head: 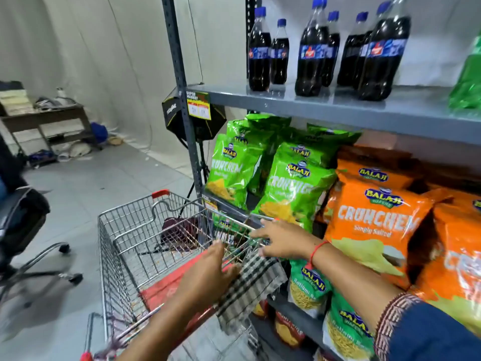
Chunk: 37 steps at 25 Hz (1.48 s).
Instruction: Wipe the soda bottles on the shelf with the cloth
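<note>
The checked cloth [251, 284] hangs over the near right edge of the shopping cart [125, 230], within reach. Cola bottles [312, 52] stand untouched along the front edge of the upper shelf [299, 106]. Left hand [208, 274], fingers loosely spread, rests on the cloth. Right hand [282, 239], fingers extended, touches the cart's wire rim, holding nothing.

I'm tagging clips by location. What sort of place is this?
Probably a mock supermarket aisle in a studio: metal shelf with soda bottles and a price tag, a shopping cart, yet a softbox light and backdrop cloth behind.
</note>
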Motion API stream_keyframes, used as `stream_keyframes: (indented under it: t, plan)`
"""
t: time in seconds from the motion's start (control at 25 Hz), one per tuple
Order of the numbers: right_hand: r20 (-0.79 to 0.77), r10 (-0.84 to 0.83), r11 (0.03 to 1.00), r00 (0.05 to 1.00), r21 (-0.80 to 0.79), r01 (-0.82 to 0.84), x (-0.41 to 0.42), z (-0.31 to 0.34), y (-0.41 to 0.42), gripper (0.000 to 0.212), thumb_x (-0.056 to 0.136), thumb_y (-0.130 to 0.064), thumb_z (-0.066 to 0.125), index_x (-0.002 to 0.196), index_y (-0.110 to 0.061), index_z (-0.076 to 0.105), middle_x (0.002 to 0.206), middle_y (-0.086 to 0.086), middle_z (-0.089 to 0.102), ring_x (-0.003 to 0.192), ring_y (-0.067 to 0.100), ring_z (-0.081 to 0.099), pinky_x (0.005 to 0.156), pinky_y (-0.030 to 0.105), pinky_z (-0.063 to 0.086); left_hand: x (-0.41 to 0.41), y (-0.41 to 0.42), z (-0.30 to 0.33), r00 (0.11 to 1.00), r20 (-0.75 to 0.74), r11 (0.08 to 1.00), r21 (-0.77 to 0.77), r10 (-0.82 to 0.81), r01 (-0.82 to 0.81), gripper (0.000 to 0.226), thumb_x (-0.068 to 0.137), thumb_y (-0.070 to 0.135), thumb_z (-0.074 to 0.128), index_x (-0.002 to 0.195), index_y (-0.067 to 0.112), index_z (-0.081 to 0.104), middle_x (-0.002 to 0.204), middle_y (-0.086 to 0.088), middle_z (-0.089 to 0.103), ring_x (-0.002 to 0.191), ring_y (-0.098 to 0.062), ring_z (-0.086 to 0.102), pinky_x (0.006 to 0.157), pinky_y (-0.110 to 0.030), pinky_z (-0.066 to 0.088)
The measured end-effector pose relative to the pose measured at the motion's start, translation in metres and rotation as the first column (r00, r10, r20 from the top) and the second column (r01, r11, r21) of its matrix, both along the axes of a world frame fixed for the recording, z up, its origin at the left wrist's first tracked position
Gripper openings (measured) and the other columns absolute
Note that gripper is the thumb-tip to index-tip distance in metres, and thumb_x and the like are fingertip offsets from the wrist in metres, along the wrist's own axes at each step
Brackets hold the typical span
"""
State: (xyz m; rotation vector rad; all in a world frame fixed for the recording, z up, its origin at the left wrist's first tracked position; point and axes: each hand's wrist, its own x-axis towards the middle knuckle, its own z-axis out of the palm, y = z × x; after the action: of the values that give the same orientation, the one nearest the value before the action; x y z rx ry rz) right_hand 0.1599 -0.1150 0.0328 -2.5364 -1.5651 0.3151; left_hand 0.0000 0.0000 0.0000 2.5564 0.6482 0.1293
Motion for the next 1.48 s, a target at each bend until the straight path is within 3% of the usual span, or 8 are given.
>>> stream_keyframes:
  t: [0.16, 0.4, 0.6, 0.76, 0.92, 1.04, 1.32, 1.48]
  plan:
    - [0.076, 0.13, 0.957, 0.989, -0.272, -0.105, -0.003, -0.014, 0.006, 0.056, 0.082, -0.026, 0.065, 0.134, -0.027, 0.042, 0.133, 0.013, 0.052, 0.115, 0.03, 0.049, 0.072, 0.032, 0.042, -0.021, -0.009, -0.025, 0.977, -0.213, 0.995, -0.099, -0.009, -0.013, 0.049, 0.079, 0.037, 0.058, 0.119, 0.014, 0.04, 0.103, -0.005, 0.062, 0.094, -0.022, 0.058, 0.075, -0.031, 0.045]
    - [0.109, 0.121, 0.986, 0.987, -0.129, -0.107, 0.002, -0.018, 0.008, 0.038, 0.077, -0.017, 0.067, 0.114, -0.025, 0.062, 0.107, 0.005, 0.07, 0.099, 0.026, 0.058, 0.061, 0.028, 0.04, -0.02, -0.006, -0.021, 0.993, -0.105, 0.998, 0.025, -0.056, 0.059, 0.012, 0.082, 0.028, 0.056, 0.081, 0.016, 0.057, 0.082, -0.006, 0.069, 0.074, -0.022, 0.062, 0.061, -0.031, 0.046]
    - [0.112, 0.085, 0.996, 0.99, -0.012, -0.084, 0.002, -0.002, 0.003, 0.02, 0.077, -0.017, 0.064, 0.097, -0.017, 0.068, 0.095, 0.008, 0.071, 0.087, 0.027, 0.062, 0.062, 0.029, 0.047, -0.017, 0.003, 0.002, 0.991, -0.095, 0.993, 0.059, -0.097, 0.103, 0.024, 0.085, 0.021, 0.052, 0.061, 0.024, 0.049, 0.061, 0.008, 0.056, 0.056, -0.01, 0.05, 0.048, -0.023, 0.035]
    - [-0.044, 0.026, 0.999, 0.999, 0.026, -0.025, 0.006, 0.046, -0.019, 0.019, 0.076, -0.02, 0.071, 0.093, -0.016, 0.063, 0.082, 0.003, 0.061, 0.077, 0.021, 0.055, 0.055, 0.026, 0.04, 0.0, 0.021, 0.06, 0.969, 0.053, 0.969, -0.032, -0.241, 0.243, 0.017, 0.079, 0.009, 0.057, 0.064, 0.016, 0.056, 0.065, 0.001, 0.06, 0.058, -0.009, 0.052, 0.056, -0.028, 0.045]
    - [-0.334, 0.128, 0.992, 0.934, 0.059, -0.115, 0.005, 0.097, -0.045, 0.05, 0.079, -0.02, 0.071, 0.123, -0.023, 0.047, 0.127, -0.001, 0.052, 0.113, 0.016, 0.049, 0.095, 0.033, 0.041, 0.035, 0.009, 0.133, 0.814, -0.01, 0.808, 0.105, -0.581, 0.579, 0.006, 0.071, 0.014, 0.057, 0.067, 0.013, 0.054, 0.062, 0.002, 0.053, 0.056, -0.004, 0.045, 0.055, -0.026, 0.041]
    - [-0.528, 0.191, 0.977, 0.828, 0.182, -0.11, -0.007, 0.111, -0.054, 0.017, 0.083, -0.014, 0.067, 0.098, -0.018, 0.059, 0.092, -0.008, 0.063, 0.089, 0.011, 0.058, 0.082, 0.028, 0.045, 0.059, -0.006, 0.177, 0.74, -0.049, 0.736, 0.072, -0.671, 0.673, 0.006, 0.07, 0.013, 0.061, 0.075, 0.015, 0.063, 0.059, 0.006, 0.056, 0.051, 0.001, 0.048, 0.051, -0.017, 0.042]
    - [-0.781, 0.134, 0.602, 0.61, 0.553, 0.576, -0.001, 0.157, -0.069, 0.014, 0.081, -0.007, 0.066, 0.095, -0.004, 0.066, 0.103, 0.02, 0.071, 0.095, 0.034, 0.066, 0.086, 0.042, 0.052, 0.154, 0.011, 0.283, 0.581, 0.766, 0.837, -0.106, -0.276, 0.536, 0.021, 0.083, 0.02, 0.059, 0.097, 0.007, 0.067, 0.091, -0.008, 0.071, 0.081, -0.013, 0.061, 0.079, -0.027, 0.049]
    - [-0.671, -0.065, 0.692, 0.739, 0.503, 0.518, 0.0, 0.174, -0.044, 0.016, 0.081, -0.016, 0.068, 0.094, -0.006, 0.067, 0.092, 0.005, 0.072, 0.087, 0.013, 0.065, 0.083, 0.023, 0.049, 0.23, 0.027, 0.336, 0.448, 0.878, 0.826, -0.121, -0.17, 0.551, 0.026, 0.085, 0.024, 0.056, 0.105, 0.009, 0.062, 0.101, -0.01, 0.062, 0.094, -0.016, 0.055, 0.084, -0.027, 0.043]
